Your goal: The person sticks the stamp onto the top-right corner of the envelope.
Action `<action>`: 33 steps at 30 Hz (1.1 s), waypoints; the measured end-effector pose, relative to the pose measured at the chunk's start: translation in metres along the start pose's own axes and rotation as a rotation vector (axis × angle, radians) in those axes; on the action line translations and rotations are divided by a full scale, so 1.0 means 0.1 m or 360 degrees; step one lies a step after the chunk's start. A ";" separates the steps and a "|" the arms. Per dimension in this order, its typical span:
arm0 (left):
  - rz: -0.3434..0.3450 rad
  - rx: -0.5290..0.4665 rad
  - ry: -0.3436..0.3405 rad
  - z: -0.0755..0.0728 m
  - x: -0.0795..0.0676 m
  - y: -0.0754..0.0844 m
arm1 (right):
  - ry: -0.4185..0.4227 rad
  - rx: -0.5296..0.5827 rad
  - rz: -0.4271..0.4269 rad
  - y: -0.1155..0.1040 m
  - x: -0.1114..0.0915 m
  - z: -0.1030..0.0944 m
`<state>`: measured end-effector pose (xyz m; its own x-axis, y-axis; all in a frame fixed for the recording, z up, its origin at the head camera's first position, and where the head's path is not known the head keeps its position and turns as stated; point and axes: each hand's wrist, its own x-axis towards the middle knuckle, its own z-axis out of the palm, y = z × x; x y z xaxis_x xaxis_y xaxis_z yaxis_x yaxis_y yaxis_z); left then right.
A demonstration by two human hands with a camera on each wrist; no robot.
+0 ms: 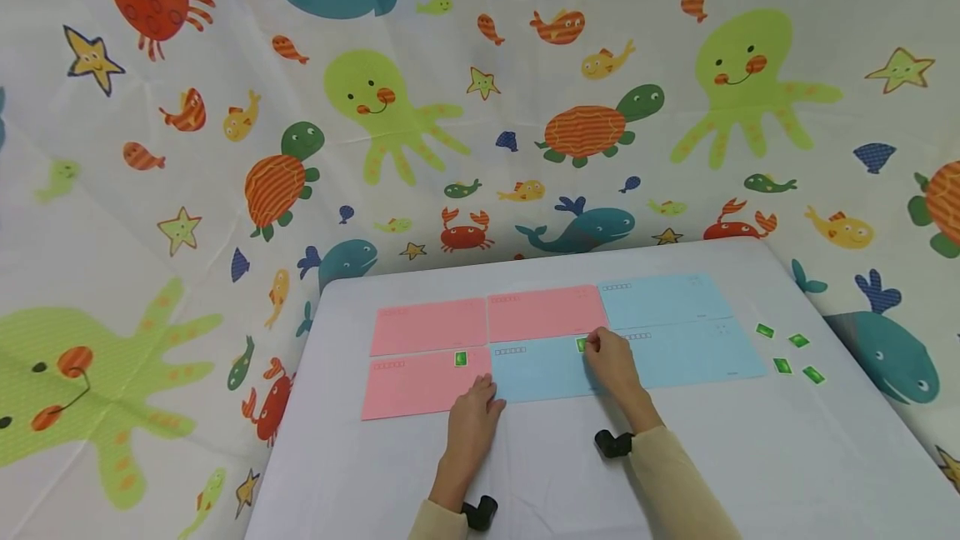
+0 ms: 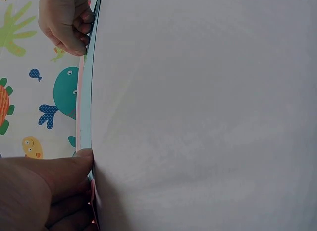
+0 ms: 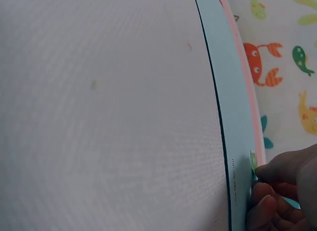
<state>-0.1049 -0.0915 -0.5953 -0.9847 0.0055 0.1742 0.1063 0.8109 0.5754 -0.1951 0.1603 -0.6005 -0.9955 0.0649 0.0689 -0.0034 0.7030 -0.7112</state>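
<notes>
While a sea-animal cloth (image 1: pixel 495 127) hangs behind the white table (image 1: pixel 555 473), the left hand (image 1: pixel 472 421), fingers loosely extended, rests where a pink envelope (image 1: pixel 416 390) meets a blue envelope (image 1: pixel 540 375); at the latter's upper right corner, the right hand (image 1: pixel 613 367) pinches a green stamp (image 1: pixel 581 345); four loose stamps (image 1: pixel 783 366) lie farther right.

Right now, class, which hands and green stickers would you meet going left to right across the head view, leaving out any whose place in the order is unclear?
Left hand, pinched green sticker, right hand, four loose green stickers.
</notes>
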 end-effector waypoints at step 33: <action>0.0004 -0.0019 0.0010 -0.01 -0.01 0.00 | -0.0002 -0.0004 -0.0029 0.00 0.00 -0.08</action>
<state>-0.1040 -0.0924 -0.5943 -0.9835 0.0036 0.1807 0.1103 0.8040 0.5843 -0.1944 0.1658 -0.5944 -0.9954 0.0509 0.0810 -0.0215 0.7060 -0.7078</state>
